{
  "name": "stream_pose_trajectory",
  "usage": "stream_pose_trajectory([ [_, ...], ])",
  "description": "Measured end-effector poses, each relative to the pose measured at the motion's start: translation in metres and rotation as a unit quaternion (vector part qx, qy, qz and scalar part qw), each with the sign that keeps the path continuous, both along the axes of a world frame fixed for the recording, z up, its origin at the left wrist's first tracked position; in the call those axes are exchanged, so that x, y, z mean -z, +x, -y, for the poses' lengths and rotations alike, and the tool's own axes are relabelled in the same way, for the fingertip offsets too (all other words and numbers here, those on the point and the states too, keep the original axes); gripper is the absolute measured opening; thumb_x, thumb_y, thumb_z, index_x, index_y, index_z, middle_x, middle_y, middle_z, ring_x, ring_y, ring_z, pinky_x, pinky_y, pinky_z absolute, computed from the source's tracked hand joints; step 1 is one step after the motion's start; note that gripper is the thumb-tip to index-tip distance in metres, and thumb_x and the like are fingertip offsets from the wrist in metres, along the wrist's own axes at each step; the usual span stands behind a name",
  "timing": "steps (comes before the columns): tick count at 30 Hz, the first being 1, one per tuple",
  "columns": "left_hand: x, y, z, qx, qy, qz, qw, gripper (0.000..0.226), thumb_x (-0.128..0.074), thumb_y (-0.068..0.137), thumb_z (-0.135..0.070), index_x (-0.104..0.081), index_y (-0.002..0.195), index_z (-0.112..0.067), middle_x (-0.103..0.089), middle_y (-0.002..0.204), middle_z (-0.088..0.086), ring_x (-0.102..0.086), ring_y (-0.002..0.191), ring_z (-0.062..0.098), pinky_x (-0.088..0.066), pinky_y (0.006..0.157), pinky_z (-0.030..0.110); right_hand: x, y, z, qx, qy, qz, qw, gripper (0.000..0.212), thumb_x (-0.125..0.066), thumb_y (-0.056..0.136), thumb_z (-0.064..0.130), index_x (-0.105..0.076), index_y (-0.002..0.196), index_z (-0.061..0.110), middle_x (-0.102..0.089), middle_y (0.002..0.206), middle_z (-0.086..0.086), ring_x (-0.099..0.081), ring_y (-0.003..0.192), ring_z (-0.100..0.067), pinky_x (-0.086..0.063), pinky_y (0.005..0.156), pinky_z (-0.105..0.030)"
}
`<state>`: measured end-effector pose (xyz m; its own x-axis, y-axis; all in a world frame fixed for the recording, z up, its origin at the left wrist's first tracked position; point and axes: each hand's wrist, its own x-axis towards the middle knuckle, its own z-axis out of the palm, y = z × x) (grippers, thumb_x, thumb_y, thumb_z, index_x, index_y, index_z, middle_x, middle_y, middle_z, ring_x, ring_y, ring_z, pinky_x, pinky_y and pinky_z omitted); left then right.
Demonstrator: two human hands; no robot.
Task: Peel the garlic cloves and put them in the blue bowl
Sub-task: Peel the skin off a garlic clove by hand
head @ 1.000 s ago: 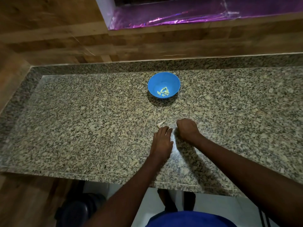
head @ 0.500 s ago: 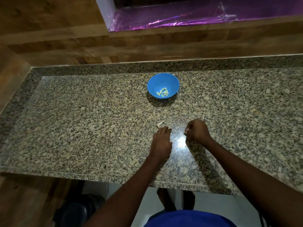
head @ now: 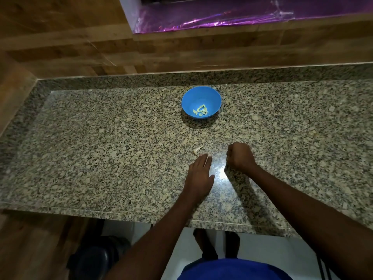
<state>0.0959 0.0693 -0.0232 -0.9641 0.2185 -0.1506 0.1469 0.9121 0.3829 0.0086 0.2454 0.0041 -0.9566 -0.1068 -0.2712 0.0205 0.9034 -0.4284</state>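
Garlic cloves (head: 200, 112), peeled and pale, lie in the blue bowl (head: 214, 98) on the granite counter (head: 101, 148); a scrap of garlic (head: 197, 150) lies nearer than the bowl, just beyond the left hand (head: 199, 174), which rests flat, fingers straight; the right hand (head: 240, 156), right of it, is curled into a fist; whether it grips anything cannot be told.

Speckled granite desk (head: 101, 158), blue bowl (head: 210, 96) toward its far side, garlic scrap (head: 197, 150) nearer, left hand (head: 199, 174) flat, right hand (head: 240, 156) curled.
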Motion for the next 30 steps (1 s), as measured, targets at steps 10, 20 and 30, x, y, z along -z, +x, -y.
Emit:
stream_pose_trajectory([
  [10, -0.033, -0.016, -0.013, -0.171, 0.296, 0.034, 0.939, 0.026, -0.068, 0.091, -0.011, -0.072, 0.116, -0.007, -0.07, 0.111, 0.01, -0.064, 0.091, 0.014, -0.049, 0.078, 0.011, -0.024, 0.036, -0.022, 0.244, -0.413, 0.175, 0.86, 0.011, -0.064, 0.091, -0.008, -0.066, 0.088, -0.018, -0.069, 0.082, -0.035, -0.071, 0.067, -0.038, -0.062, 0.06, -0.049],
  [20, -0.064, -0.036, -0.027, -0.229, 0.479, 0.181, 0.828, 0.007, -0.082, 0.081, -0.007, -0.077, 0.084, -0.011, -0.075, 0.081, 0.02, -0.071, 0.068, 0.025, -0.061, 0.073, 0.05, -0.048, 0.044, -0.028, 0.138, -0.435, 0.148, 0.878, 0.009, -0.073, 0.089, 0.007, -0.071, 0.088, -0.002, -0.073, 0.075, -0.021, -0.068, 0.058, -0.025, -0.057, 0.054, -0.031],
  [30, -0.074, -0.047, -0.032, -0.314, 0.528, 0.259, 0.745, 0.019, -0.074, 0.084, 0.006, -0.074, 0.067, -0.003, -0.074, 0.073, 0.017, -0.063, 0.075, 0.026, -0.056, 0.07, 0.031, -0.052, 0.047, -0.014, 0.006, -0.159, -0.126, 0.979, 0.018, -0.077, 0.08, 0.011, -0.064, 0.068, 0.014, -0.058, 0.057, 0.004, -0.053, 0.054, -0.012, -0.034, 0.051, -0.02],
])
